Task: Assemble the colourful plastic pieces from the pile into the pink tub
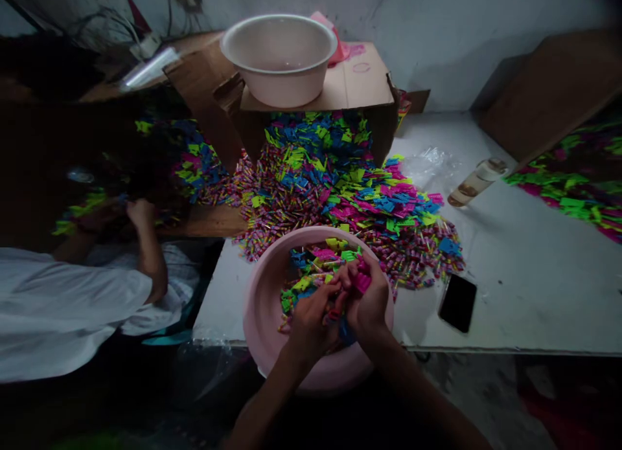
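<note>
Over a pink basin my two hands are close together. My right hand curls around a bright pink plastic piece, which shows between thumb and fingers. My left hand is closed right beside it, its fingers reaching toward the right palm. Something small and reddish shows at the left fingers, too dim to name. Inside the basin lie colourful plastic pieces in green, yellow, blue and pink, mixed with small candy-like wrapped tubes.
Behind the basin spreads a heap of wrapped tubes and plastic pieces, spilling from a cardboard box. A white basin sits on that box. A phone and a bottle are on the right. At left, a person in a white shirt handles pieces.
</note>
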`<state>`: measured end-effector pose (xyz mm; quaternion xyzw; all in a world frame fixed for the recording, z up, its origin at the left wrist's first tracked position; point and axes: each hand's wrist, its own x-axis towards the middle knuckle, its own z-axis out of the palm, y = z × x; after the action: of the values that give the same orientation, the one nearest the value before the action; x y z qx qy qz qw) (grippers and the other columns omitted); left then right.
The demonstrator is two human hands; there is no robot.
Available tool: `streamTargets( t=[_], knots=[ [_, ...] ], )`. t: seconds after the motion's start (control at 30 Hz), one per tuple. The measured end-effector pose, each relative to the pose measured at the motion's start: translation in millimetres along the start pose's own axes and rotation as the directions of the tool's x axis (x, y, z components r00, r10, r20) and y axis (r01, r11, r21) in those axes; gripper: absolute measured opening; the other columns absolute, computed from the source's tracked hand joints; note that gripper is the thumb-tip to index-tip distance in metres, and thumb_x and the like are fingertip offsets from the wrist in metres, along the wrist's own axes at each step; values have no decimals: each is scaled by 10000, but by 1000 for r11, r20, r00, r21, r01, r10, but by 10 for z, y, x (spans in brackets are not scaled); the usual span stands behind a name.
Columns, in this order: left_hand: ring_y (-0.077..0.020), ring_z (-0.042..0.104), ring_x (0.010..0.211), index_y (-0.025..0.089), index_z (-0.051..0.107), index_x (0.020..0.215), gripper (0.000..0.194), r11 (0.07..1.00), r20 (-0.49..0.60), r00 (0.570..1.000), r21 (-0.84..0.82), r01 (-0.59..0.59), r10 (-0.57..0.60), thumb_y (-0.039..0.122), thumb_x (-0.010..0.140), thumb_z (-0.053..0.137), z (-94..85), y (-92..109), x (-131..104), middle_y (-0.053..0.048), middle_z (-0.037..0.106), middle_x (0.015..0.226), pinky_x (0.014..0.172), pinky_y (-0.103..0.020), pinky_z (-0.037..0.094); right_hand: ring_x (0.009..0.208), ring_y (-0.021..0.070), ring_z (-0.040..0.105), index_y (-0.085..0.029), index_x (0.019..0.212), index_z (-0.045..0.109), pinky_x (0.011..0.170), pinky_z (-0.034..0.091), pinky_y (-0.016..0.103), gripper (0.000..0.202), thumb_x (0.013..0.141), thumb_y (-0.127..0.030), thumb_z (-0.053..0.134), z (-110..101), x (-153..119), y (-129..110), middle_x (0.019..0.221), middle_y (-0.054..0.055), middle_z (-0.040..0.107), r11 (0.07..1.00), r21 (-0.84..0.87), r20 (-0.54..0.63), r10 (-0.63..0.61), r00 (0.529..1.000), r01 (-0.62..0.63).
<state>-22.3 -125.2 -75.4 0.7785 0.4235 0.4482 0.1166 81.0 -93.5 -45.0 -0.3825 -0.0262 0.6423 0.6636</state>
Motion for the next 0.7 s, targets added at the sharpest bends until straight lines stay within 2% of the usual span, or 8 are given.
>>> streamTargets(
  t=[0.1,0.27,0.4,0.53,0.7],
  knots=[
    [-156,757,719,147,626,1055,140,1000,-2,1000,23,13,-13,102,925,606,25,18,-43,-73,776,883,663,-200,571,440,106,448,-222,525,440,484,459,245,466,870,-498,586,-40,0,16,452,-49,419,999,20,-26,42,999,-42],
    [-187,766,788,152,632,1064,133,999,71,997,33,8,-10,145,941,582,109,55,-139,-88,778,910,686,-232,576,423,92,434,-219,538,425,446,438,227,457,855,-484,619,-85,34,17,469,-60,412,997,24,-76,76,994,-74],
    [-181,763,780,154,625,1097,150,996,56,995,51,78,-80,173,951,597,126,108,-121,-85,779,932,675,-231,571,468,111,520,-215,563,471,439,444,223,404,812,-475,653,-65,42,-47,497,-45,470,997,-11,3,82,997,-82],
    [-178,761,812,155,609,1118,165,996,60,998,83,22,-27,156,954,596,110,126,-72,-93,780,961,695,-227,568,511,135,576,-213,562,508,446,464,229,364,795,-453,653,-83,57,-118,513,-25,513,992,-70,69,112,991,-108],
    [-178,750,822,146,608,1123,186,993,48,999,119,9,-14,114,941,583,160,91,-137,-91,764,940,694,-227,551,547,155,610,-224,562,522,505,516,263,407,836,-505,628,-93,73,-128,524,-14,534,994,-87,95,78,992,-70]
  ],
)
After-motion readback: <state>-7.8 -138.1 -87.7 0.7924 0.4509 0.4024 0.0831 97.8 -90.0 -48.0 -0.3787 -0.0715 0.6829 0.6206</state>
